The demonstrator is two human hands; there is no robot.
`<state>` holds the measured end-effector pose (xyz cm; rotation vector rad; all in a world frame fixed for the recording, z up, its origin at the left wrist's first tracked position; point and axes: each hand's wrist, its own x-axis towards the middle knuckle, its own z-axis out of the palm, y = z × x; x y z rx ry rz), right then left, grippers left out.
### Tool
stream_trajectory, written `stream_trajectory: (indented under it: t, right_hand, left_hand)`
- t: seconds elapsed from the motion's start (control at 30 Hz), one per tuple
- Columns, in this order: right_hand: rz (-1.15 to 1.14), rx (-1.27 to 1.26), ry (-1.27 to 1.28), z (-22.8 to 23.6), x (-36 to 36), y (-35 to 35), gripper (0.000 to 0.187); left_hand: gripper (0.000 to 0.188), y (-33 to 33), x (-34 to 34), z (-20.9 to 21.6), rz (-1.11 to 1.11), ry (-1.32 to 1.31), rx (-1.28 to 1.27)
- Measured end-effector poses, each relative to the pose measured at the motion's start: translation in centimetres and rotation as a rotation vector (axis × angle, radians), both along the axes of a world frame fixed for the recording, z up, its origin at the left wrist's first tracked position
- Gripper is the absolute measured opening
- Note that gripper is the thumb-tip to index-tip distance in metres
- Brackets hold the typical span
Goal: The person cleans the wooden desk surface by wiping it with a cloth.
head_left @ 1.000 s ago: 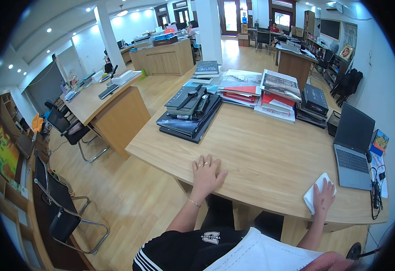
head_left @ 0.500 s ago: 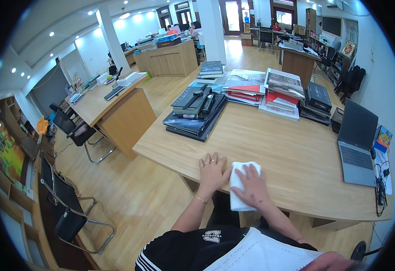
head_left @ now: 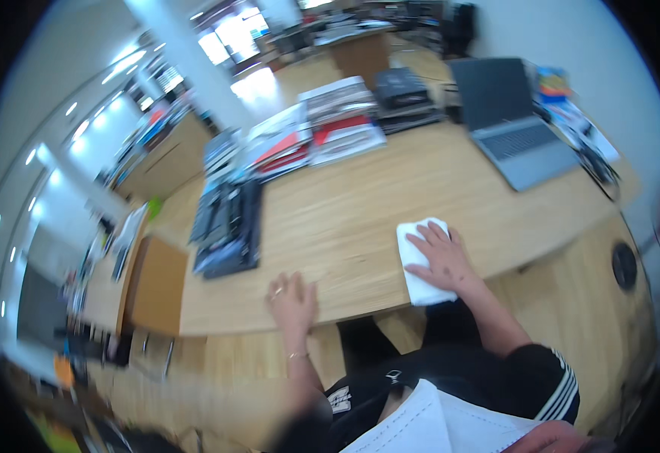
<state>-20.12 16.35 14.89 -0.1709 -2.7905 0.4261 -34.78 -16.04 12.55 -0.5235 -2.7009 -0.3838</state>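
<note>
A folded white cloth (head_left: 413,260) lies on the wooden desk (head_left: 330,226), its near end reaching the desk's front edge. On top of it my right hand (head_left: 441,257) rests flat, fingers spread and pressed down rather than wrapped round it. My left hand (head_left: 293,300) is also flat on the desktop near the front edge, fingers stretched out, holding nothing. A ring and a bracelet show on that hand and wrist. The pile of dark books and folders (head_left: 228,234) is the nearest thing beyond the left hand.
Stacks of magazines and red folders (head_left: 337,124) line the desk's far side, with dark boxes (head_left: 405,98) beside them. An open laptop (head_left: 522,140) stands at the right, next to cables (head_left: 598,162). Another desk (head_left: 152,287) is at the left. Motion blurs part of the view.
My view has turned to the right. The right hand and the cloth have moved right and farther onto the desk. My hands are now wider apart, with the left still flat near the edge.
</note>
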Motion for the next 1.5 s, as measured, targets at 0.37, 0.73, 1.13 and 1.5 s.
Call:
stream_trajectory:
  t: [0.37,0.73,1.13,1.5]
  right_hand:
    - [-0.635,-0.114,0.024,-0.4,5.5,10.4,0.066]
    - [-0.517,0.084,-0.135,-0.2,8.6,10.5,0.079]
    - [-1.021,0.095,-0.088,-2.1,15.3,29.9,0.070]
    - [-1.166,0.091,-0.120,-1.6,15.1,40.9,0.070]
  left_hand:
    - [0.053,0.0,0.2,-0.2,0.012,-0.012,-0.035]
    - [0.050,-0.3,0.4,-0.1,0.006,0.003,-0.027]
    - [0.047,0.7,0.4,0.6,-0.003,-0.005,0.009]
    - [0.048,0.1,-0.4,0.5,-0.033,-0.055,0.076]
